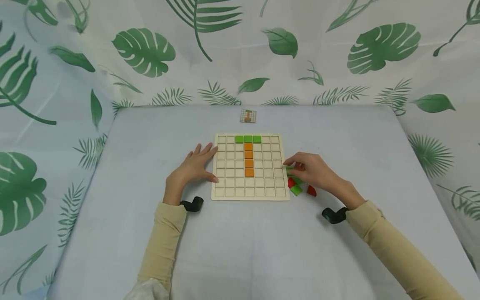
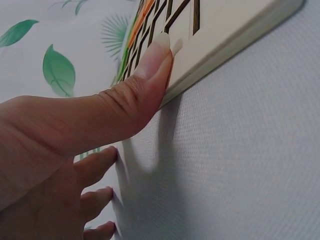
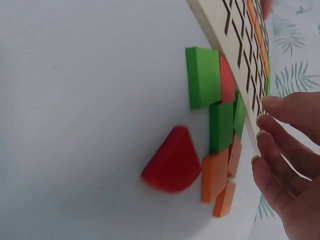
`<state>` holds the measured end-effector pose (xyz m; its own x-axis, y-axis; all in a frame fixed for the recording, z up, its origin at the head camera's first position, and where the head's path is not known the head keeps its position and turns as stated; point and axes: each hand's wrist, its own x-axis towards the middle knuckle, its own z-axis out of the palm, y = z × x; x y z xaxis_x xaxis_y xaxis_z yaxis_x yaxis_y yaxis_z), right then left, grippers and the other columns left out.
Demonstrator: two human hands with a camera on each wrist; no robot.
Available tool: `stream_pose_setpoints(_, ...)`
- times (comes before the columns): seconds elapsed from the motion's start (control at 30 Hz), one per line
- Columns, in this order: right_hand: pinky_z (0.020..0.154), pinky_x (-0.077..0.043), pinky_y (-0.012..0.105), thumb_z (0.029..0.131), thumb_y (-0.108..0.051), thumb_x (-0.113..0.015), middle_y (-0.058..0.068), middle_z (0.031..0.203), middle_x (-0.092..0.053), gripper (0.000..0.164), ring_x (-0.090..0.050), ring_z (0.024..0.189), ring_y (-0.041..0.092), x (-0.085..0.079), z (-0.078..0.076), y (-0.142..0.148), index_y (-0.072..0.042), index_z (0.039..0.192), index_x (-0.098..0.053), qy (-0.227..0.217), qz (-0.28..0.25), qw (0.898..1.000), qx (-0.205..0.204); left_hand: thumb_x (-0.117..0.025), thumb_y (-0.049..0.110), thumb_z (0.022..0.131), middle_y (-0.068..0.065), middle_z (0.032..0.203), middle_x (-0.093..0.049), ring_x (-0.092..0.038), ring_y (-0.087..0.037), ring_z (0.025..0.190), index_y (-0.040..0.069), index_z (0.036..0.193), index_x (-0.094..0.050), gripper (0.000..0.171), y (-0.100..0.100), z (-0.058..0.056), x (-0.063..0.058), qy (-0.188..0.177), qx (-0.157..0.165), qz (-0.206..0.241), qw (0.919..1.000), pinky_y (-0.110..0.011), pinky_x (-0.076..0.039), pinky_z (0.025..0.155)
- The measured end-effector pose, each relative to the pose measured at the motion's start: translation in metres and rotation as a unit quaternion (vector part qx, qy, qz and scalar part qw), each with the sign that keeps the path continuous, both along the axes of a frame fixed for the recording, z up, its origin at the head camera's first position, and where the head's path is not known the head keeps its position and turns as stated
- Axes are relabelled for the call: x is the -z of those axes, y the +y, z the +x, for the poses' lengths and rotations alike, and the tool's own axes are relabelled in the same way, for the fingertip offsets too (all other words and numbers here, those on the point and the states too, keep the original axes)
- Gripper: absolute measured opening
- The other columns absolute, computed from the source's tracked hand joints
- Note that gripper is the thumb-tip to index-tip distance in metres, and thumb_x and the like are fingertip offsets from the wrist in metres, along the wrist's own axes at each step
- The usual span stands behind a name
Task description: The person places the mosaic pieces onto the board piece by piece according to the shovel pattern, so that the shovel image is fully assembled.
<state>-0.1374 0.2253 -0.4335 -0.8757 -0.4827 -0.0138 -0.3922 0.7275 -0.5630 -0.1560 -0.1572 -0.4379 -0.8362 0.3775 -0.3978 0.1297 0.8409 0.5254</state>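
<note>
A pale wooden grid board point(image 1: 228, 182) lies flat at mid-table. In its top row sit three green tiles point(image 1: 248, 139), with a column of orange tiles point(image 1: 249, 163) running down from the middle one. My left hand point(image 1: 191, 166) spreads along the left edge, thumb point(image 2: 150, 57) resting on the board's rim and the other fingertips on the cloth. At the right edge my right hand point(image 1: 309, 168) hovers over loose pieces, fingers loosely bent, with nothing visible between them. Below it are a green block point(image 3: 205, 77), a red wedge point(image 3: 175, 162) and an orange block point(image 3: 215, 175).
A small pattern card point(image 1: 248, 116) showing an orange and green figure lies beyond the board. White cloth point(image 1: 251, 246) covers the table. Leaf-printed sheets point(image 1: 232, 46) hang behind and at the sides. A black wrist camera point(image 1: 193, 204) is strapped to each wrist.
</note>
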Motion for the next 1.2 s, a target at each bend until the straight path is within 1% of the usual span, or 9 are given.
stream_pose_setpoints(0.27, 0.073, -0.055, 0.032, 0.091, -0.003, -0.074, 0.010, 0.103, -0.074, 0.022, -0.064, 0.085, 0.022, 0.002, -0.002, 0.013, -0.002, 0.113, -0.076, -0.002, 0.021, 1.000, 0.016, -0.086, 0.034, 0.083, -0.010, 0.174, -0.003, 0.010, -0.037, 0.160, 0.014, 0.167, -0.015, 0.111, -0.002, 0.000, 0.003, -0.005, -0.003, 0.004, 1.0000, -0.054, 0.003, 0.130)
stream_pose_setpoints(0.5, 0.078, -0.056, 0.038, 0.091, -0.003, -0.075, 0.013, 0.105, -0.073, 0.023, -0.065, 0.091, 0.027, 0.006, -0.004, 0.018, 0.001, 0.114, -0.076, -0.015, 0.026, 0.999, 0.019, -0.086, 0.034, 0.083, -0.009, 0.174, -0.003, 0.010, -0.036, 0.160, 0.015, 0.167, -0.015, 0.111, -0.003, 0.002, 0.004, -0.009, -0.005, 0.006, 0.9999, -0.054, 0.003, 0.130)
stream_pose_setpoints(0.7, 0.075, -0.054, 0.037, 0.092, -0.004, -0.075, 0.016, 0.105, -0.070, 0.022, -0.060, 0.088, 0.026, 0.007, -0.004, 0.019, 0.002, 0.113, -0.076, -0.009, 0.032, 0.999, 0.014, -0.086, 0.035, 0.083, -0.008, 0.174, -0.003, 0.011, -0.036, 0.160, 0.016, 0.167, -0.015, 0.112, -0.003, 0.000, 0.003, -0.004, -0.005, 0.004, 1.0000, -0.053, 0.003, 0.130)
stream_pose_setpoints(0.87, 0.073, -0.052, 0.033, 0.091, -0.004, -0.076, 0.015, 0.103, -0.070, 0.020, -0.059, 0.086, 0.025, 0.008, -0.004, 0.020, 0.002, 0.111, -0.075, -0.009, 0.035, 0.999, 0.023, -0.086, 0.036, 0.083, -0.008, 0.174, -0.003, 0.010, -0.036, 0.160, 0.017, 0.167, -0.015, 0.111, -0.001, -0.002, 0.003, 0.001, 0.001, 0.001, 1.0000, -0.053, 0.003, 0.130)
stream_pose_setpoints(1.07, 0.073, -0.056, 0.030, 0.092, -0.004, -0.075, 0.014, 0.101, -0.071, 0.019, -0.063, 0.085, 0.025, 0.009, -0.004, 0.020, 0.001, 0.109, -0.071, -0.022, 0.027, 0.999, 0.039, -0.086, 0.035, 0.083, -0.008, 0.174, -0.003, 0.010, -0.036, 0.160, 0.016, 0.167, -0.015, 0.112, -0.002, -0.002, 0.003, 0.002, 0.005, 0.000, 1.0000, -0.054, 0.002, 0.130)
stream_pose_setpoints(1.2, 0.073, -0.058, 0.031, 0.091, -0.004, -0.076, 0.013, 0.099, -0.073, 0.017, -0.065, 0.085, 0.025, 0.009, -0.004, 0.019, 0.000, 0.107, -0.071, -0.010, 0.026, 0.999, 0.041, -0.086, 0.036, 0.083, -0.008, 0.174, -0.002, 0.010, -0.035, 0.160, 0.017, 0.167, -0.014, 0.112, -0.004, -0.003, 0.005, 0.004, 0.010, 0.005, 0.9999, -0.055, 0.002, 0.130)
